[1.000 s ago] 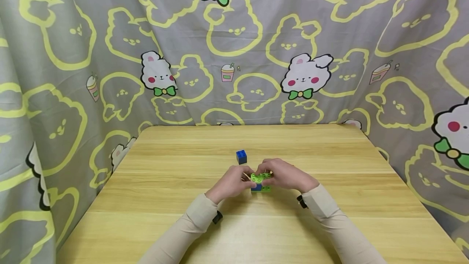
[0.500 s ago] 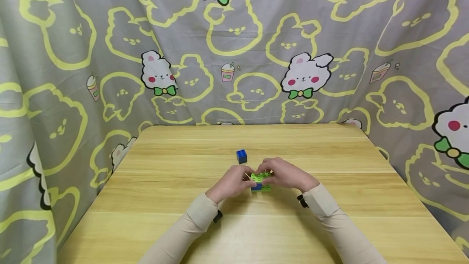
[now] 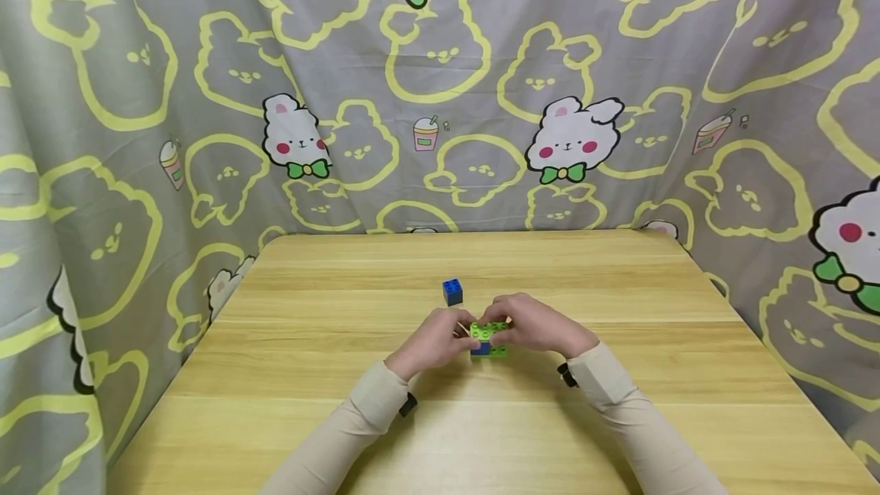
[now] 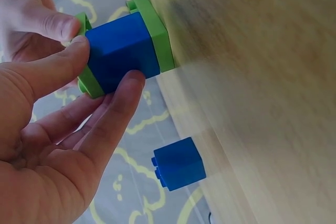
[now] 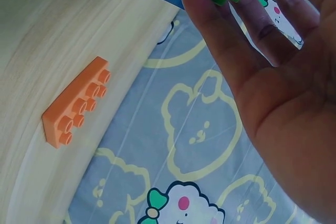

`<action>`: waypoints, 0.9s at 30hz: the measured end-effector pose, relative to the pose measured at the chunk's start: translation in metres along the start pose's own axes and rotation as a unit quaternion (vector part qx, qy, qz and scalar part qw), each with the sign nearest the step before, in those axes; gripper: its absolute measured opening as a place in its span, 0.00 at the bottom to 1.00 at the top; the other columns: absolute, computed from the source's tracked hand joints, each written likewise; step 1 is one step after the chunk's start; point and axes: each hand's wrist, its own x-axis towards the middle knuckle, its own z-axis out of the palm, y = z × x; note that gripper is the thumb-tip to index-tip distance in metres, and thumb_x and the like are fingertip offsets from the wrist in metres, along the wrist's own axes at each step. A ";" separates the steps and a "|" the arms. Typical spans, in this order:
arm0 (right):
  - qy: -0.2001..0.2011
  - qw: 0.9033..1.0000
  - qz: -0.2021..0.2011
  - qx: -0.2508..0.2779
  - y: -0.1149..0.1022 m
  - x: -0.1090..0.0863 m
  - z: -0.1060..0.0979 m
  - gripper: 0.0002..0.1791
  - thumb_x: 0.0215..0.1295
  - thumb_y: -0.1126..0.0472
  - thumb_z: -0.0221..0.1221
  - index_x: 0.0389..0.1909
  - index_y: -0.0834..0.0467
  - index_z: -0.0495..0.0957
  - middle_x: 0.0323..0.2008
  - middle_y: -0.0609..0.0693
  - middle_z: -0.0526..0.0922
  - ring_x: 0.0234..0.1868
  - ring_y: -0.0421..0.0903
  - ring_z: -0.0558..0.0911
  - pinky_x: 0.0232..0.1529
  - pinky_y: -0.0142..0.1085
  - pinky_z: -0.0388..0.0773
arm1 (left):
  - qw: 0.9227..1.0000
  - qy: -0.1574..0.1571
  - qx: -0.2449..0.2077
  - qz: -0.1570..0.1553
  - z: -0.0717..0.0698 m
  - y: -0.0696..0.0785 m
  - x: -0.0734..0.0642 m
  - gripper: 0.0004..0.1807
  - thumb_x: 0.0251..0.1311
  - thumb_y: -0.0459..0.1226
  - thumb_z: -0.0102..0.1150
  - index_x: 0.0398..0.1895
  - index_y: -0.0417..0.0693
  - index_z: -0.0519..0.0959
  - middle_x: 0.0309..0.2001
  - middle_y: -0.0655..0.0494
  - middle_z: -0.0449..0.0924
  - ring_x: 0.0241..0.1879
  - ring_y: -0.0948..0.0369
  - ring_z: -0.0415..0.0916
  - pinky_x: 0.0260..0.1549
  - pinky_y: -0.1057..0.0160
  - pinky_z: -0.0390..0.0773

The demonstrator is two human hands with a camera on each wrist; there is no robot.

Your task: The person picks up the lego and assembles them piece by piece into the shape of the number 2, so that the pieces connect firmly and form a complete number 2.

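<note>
My left hand (image 3: 435, 340) and right hand (image 3: 532, 323) meet at a small stack of toy building bricks in the middle of the table. A blue brick (image 4: 123, 51) sits between a lime-green upper brick (image 3: 484, 332) and a green bottom brick (image 4: 157, 35). The left thumb and fingers pinch the stack's left end, around the blue brick and the upper green brick's edge. From the other end, the right thumb and fingers grip the upper green brick, hiding part of it. Studs of the bottom brick show below the right thumb in the head view.
A separate blue brick (image 3: 452, 292) stands on the wooden table (image 3: 330, 304), just beyond the stack. An orange studded brick (image 5: 76, 103) lies past the right hand, mostly hidden in the head view. A patterned curtain (image 3: 467, 82) surrounds the table's back and sides.
</note>
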 end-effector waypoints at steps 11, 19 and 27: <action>-0.001 1.000 0.011 -0.005 -0.001 0.002 0.001 0.15 0.63 0.65 0.70 0.51 0.54 0.86 0.49 0.47 0.86 0.48 0.42 0.83 0.51 0.42 0.82 | 1.000 -0.006 0.004 -0.010 0.000 -0.001 0.002 0.16 0.67 0.36 0.67 0.54 0.40 0.84 0.49 0.47 0.86 0.40 0.60 0.85 0.36 0.68 0.82; -0.016 1.000 0.017 0.000 -0.006 0.001 -0.005 0.14 0.67 0.62 0.67 0.53 0.55 0.84 0.51 0.48 0.86 0.51 0.46 0.84 0.53 0.46 0.82 | 1.000 -0.004 0.009 -0.009 0.000 -0.001 0.002 0.15 0.66 0.36 0.67 0.54 0.40 0.84 0.49 0.48 0.86 0.39 0.60 0.85 0.35 0.68 0.82; 0.008 0.999 0.035 0.001 -0.004 0.006 -0.016 0.19 0.70 0.58 0.65 0.59 0.60 0.81 0.55 0.53 0.85 0.52 0.50 0.84 0.53 0.49 0.82 | 1.000 -0.006 0.022 -0.013 0.000 -0.001 0.002 0.18 0.66 0.36 0.68 0.55 0.37 0.83 0.51 0.45 0.85 0.39 0.59 0.86 0.37 0.66 0.83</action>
